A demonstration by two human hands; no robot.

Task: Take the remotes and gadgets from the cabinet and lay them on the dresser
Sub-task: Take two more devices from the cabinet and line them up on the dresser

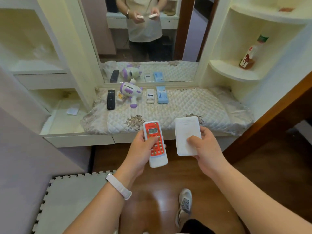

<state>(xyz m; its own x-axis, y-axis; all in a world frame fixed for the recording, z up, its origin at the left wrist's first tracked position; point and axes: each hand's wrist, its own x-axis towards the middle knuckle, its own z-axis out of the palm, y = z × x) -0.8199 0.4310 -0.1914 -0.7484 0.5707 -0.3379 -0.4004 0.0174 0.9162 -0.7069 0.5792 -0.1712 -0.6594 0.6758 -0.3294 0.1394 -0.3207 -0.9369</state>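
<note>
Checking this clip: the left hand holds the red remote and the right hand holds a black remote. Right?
No. In the head view the right hand holds a white flat gadget; the black remote lies on the dresser. The left hand does hold the red remote.

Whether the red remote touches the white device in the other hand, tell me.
Apart. Head view shows floor between the red remote and the white device.

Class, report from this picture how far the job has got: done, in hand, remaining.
Done: a black remote, purple-white gadget, white remote and blue box lie in a row on the quilted dresser top. In hand: the left hand grips a red remote, the right hand a flat white gadget. Left: laying those two down; whether more items wait out of view cannot be told.
</note>
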